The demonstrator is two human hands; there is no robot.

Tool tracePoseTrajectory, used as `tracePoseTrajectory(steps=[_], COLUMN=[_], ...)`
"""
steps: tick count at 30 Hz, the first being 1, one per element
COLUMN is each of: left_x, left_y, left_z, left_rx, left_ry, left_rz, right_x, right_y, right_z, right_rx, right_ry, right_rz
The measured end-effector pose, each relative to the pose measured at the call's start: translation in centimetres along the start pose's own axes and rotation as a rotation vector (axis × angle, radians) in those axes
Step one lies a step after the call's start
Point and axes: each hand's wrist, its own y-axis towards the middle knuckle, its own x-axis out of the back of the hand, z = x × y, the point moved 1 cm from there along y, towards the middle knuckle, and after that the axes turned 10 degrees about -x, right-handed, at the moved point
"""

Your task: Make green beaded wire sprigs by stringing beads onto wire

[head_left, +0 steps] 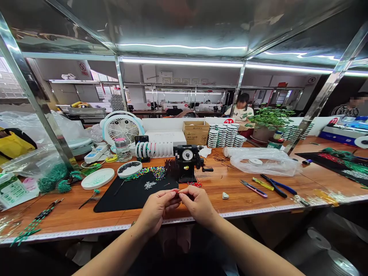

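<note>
My left hand and my right hand meet over the front edge of the bench, fingertips pinched together. Whatever sits between them is too small to make out; a hint of red shows at the fingertips. Just behind them lies a black mat with a heap of small silvery-white pieces and a spread of multicoloured beads. Beyond my hands stands a black hand-cranked winding machine with a dial, its shaft loaded with white spools. Small red pieces lie at its base.
Blue-handled pliers, a yellow-handled tool and a tweezer-like tool lie to the right. Leftward are a white dish, green wire bundles and a fan. Spool stacks stand behind. A person sits across.
</note>
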Motion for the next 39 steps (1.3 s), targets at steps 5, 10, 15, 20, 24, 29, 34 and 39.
tracePoseTrajectory(steps=[5, 10, 15, 20, 24, 29, 34, 39], left_x=[-0.2, -0.6, -0.4, -0.5, -0.4, 1.1, 1.0, -0.5], left_y=[0.6, 1.0, 1.1, 1.6, 1.8, 1.4, 0.3, 0.1], left_z=[0.7, 0.4, -0.1, 0.2, 0.4, -0.7, -0.9, -0.7], left_rx=[-0.074, -0.049, 0.005, -0.046, -0.098, -0.553, -0.977, -0.709], left_ry=[-0.008, -0.008, 0.03, 0.125, 0.242, 0.628, 1.084, 0.905], left_rz=[-0.061, -0.011, 0.108, 0.191, 0.236, 0.224, 0.341, 0.19], right_x=[0.0, 0.3, 0.9, 0.9, 1.0, 1.7, 1.9, 1.3], right_y=[0.1, 0.6, 1.0, 0.9, 1.0, 1.4, 1.6, 1.4], right_z=[0.3, -0.3, -0.6, -0.4, -0.5, -1.1, -1.6, -1.0], right_rx=[-0.009, -0.089, -0.098, -0.123, -0.192, -0.358, -0.418, -0.309], right_ry=[0.0, 0.086, 0.082, 0.096, 0.133, 0.219, 0.243, 0.128], right_rz=[0.019, 0.133, 0.178, 0.235, 0.256, 0.243, 0.241, 0.186])
